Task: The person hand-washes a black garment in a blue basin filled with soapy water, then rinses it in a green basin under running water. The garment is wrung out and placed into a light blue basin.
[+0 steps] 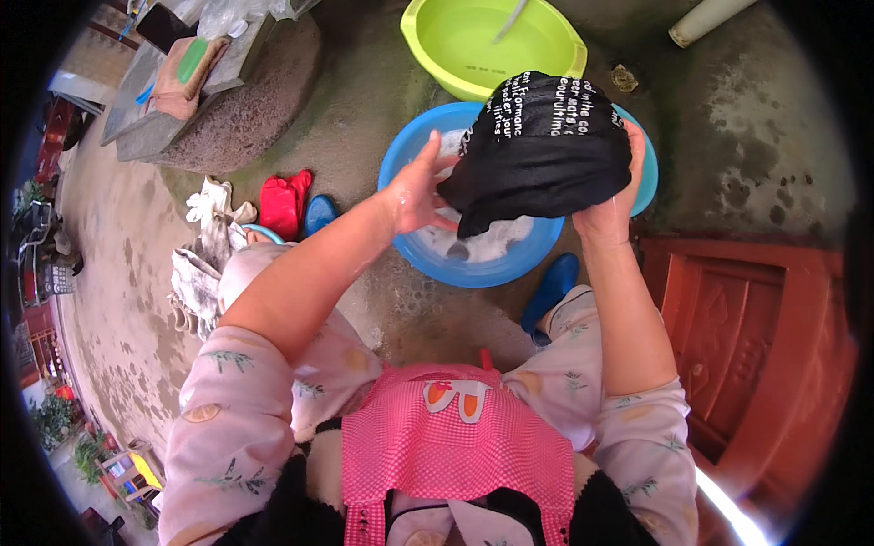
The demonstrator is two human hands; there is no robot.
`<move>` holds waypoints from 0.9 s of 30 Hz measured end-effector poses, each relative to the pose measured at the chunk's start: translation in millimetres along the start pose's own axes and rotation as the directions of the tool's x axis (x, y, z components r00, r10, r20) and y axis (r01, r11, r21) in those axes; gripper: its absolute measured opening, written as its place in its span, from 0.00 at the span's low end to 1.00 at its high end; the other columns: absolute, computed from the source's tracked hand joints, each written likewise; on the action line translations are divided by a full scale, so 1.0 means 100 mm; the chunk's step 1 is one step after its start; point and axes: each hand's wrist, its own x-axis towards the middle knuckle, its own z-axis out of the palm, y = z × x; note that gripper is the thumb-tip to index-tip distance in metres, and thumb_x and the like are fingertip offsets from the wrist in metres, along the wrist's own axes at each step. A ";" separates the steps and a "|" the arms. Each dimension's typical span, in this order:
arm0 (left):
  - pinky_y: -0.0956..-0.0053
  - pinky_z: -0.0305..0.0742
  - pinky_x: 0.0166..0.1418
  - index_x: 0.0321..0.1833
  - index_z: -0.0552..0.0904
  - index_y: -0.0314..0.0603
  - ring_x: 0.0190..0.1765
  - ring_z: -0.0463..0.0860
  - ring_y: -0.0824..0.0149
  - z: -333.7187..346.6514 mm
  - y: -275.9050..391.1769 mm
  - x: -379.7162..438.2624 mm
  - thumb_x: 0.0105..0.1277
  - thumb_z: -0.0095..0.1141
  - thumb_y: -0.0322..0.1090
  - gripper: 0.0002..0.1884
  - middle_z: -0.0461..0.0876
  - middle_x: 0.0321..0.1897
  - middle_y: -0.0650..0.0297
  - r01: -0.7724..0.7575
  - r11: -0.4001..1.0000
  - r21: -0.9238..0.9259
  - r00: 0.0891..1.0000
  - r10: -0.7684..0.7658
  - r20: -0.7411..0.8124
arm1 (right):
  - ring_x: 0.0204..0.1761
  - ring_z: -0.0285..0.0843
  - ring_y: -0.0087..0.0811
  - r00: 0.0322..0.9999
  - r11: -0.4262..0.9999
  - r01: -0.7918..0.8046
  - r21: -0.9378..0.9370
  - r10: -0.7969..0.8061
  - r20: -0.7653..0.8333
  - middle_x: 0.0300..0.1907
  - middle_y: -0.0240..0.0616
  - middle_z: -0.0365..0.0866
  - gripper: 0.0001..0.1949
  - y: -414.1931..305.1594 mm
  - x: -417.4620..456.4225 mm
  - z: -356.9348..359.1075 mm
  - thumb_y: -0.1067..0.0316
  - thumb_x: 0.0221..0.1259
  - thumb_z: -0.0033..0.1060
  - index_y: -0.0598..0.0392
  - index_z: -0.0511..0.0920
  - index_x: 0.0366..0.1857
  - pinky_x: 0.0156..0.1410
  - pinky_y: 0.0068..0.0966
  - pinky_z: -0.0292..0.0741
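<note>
A black cloth item (pixel 546 167), cap-like in shape and printed with white lettering, is held up over a blue plastic basin (pixel 471 274). My right hand (pixel 611 198) grips its right edge, with the fingers partly behind the cloth. At the left edge, my left hand (pixel 420 188) has its fingers spread; some fingertips pass behind the cloth, so its hold is unclear. Both hands look wet. White suds and water (pixel 491 239) lie in the basin, partly hidden by the cloth. A teal basin (pixel 645 184) shows behind my right hand.
A yellow-green basin (pixel 437 61) of water stands beyond. Left are a red cloth (pixel 283 205), pale, grey-stained laundry (pixel 205 263) and a stone slab (pixel 147 140) bearing a folded towel (pixel 174 92) with a green bar (pixel 192 60). A red-brown panelled wooden piece (pixel 737 341) stands right.
</note>
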 end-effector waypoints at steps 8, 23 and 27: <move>0.52 0.57 0.72 0.68 0.68 0.47 0.69 0.65 0.54 0.30 0.12 0.04 0.56 0.44 0.76 0.45 0.67 0.67 0.56 -0.188 0.933 -0.306 0.935 0.265 0.235 | 0.56 0.70 0.30 0.941 0.909 -0.245 0.338 0.307 -0.142 0.53 0.30 0.72 0.13 0.12 -0.27 0.34 0.64 0.68 0.46 0.47 0.67 0.54 0.65 0.31 0.67; 0.67 0.80 0.48 0.45 0.80 0.35 0.40 0.84 0.61 0.72 0.37 -0.50 0.60 0.60 0.36 0.14 0.84 0.39 0.57 -0.594 0.803 -0.054 0.790 0.569 -0.226 | 0.69 0.60 0.37 0.768 0.765 -0.610 0.209 0.504 0.397 0.69 0.36 0.61 0.32 -0.29 -0.23 -0.08 0.46 0.68 0.49 0.51 0.57 0.70 0.72 0.37 0.59; 0.73 0.78 0.47 0.39 0.80 0.33 0.37 0.82 0.67 0.91 0.31 -0.64 0.58 0.63 0.33 0.11 0.84 0.35 0.60 -0.761 0.304 0.574 0.469 0.868 0.162 | 0.57 0.74 0.32 0.684 0.644 -0.718 0.263 0.724 0.095 0.55 0.39 0.78 0.22 0.09 -0.22 0.13 0.47 0.70 0.44 0.53 0.74 0.56 0.65 0.35 0.70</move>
